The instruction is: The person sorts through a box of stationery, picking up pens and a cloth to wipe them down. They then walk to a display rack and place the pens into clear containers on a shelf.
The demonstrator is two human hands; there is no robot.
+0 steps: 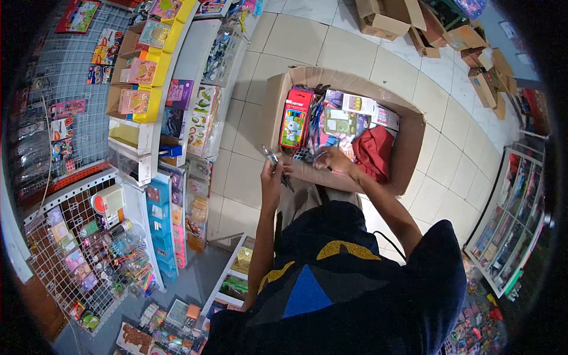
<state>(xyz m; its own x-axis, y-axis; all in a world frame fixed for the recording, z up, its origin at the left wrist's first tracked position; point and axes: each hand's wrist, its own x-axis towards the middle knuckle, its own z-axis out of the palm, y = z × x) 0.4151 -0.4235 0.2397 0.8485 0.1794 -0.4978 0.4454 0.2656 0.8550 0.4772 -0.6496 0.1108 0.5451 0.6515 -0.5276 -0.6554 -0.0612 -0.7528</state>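
My left hand (272, 173) is at the near left corner of an open cardboard box (408, 155). Its fingers are closed round a shiny plastic packet (270, 155) with dark contents that I cannot make out. Over the near part of the box is my right hand (333, 160), its fingers bent in and a little blurred, with something shiny at the fingertips. In the box stands a red colour pencil pack (294, 121) with a cartoon dog on it. Beside it lie several small packs (340, 122), and a dark red cloth-like item (373, 152) fills the right side.
Shelves on the left hold yellow display boxes (155, 74) and hanging packets. Several opened cardboard boxes (387, 18) stand on the tiled floor at the upper right. A glass display case (503, 219) is on the right. A low shelf unit (228, 284) stands close to my left arm.
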